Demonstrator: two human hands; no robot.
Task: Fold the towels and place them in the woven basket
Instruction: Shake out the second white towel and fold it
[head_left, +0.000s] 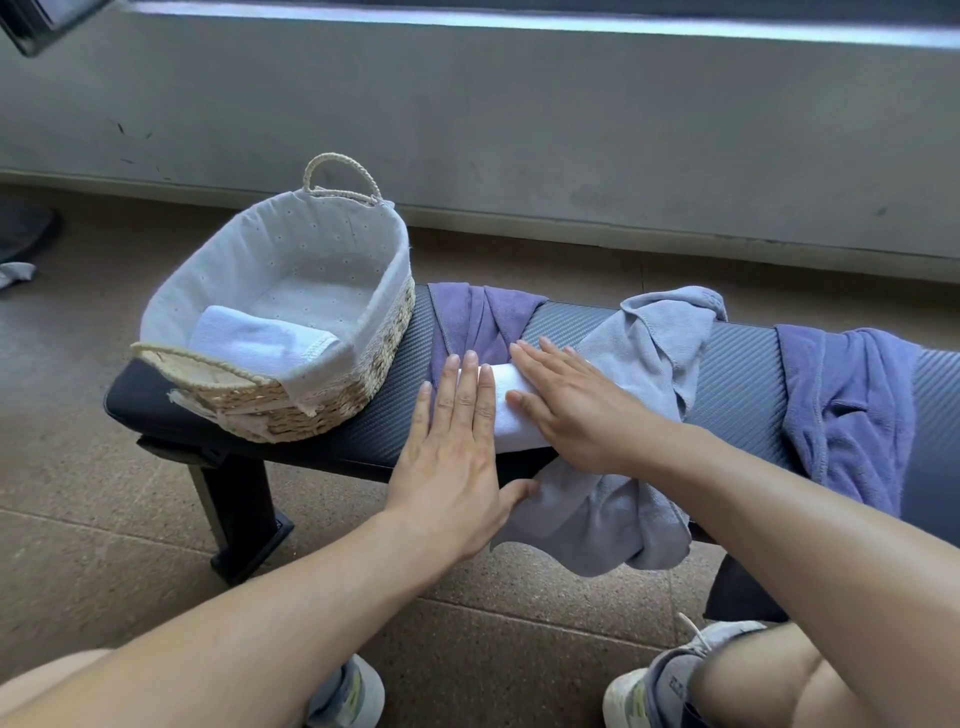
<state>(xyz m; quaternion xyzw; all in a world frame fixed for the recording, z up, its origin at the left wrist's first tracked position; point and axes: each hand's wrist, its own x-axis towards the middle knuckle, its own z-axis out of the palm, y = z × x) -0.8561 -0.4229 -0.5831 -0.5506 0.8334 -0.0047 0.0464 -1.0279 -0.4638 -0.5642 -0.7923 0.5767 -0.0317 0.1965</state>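
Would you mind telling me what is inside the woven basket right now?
One folded white towel lies at the near end of the basket, on its dotted cloth lining. The rest of the lining shows bare. Anything beneath the towel is hidden.

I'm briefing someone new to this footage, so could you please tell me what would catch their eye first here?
First, both hands: the left hand and right hand lie flat, fingers straight, on a folded white towel at the middle of the dark bench. Next, the basket at the bench's left end, already holding one folded towel. Unfolded grey and blue towels drape over the bench to the right.
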